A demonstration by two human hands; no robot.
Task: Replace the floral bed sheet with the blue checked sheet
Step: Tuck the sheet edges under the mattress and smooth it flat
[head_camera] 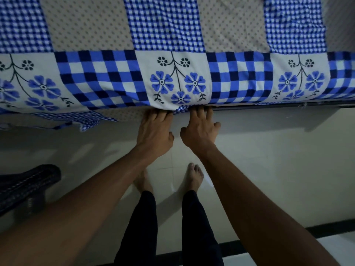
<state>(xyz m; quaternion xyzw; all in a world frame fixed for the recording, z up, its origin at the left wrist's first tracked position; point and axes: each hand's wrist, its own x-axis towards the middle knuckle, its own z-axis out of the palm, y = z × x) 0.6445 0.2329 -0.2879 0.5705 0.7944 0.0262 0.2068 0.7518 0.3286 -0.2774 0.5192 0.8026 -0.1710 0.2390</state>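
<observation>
The blue checked sheet (107,77), with gingham, dotted beige and blue flower patches, covers the bed across the top of the head view. My left hand (153,129) and my right hand (199,127) are side by side at the bed's near edge. Their fingers are straight and pushed in under the sheet's lower hem, so the fingertips are hidden. To the left of my hands a loose part of the sheet (86,120) hangs below the edge. To the right the hem lies flush along the bed frame (269,108). No other sheet is in view.
A dark woven seat (25,187) stands on the floor at the left, close to my left forearm. My bare feet (194,177) are on the pale tiled floor (269,169). A dark strip (326,229) crosses the floor at the bottom right.
</observation>
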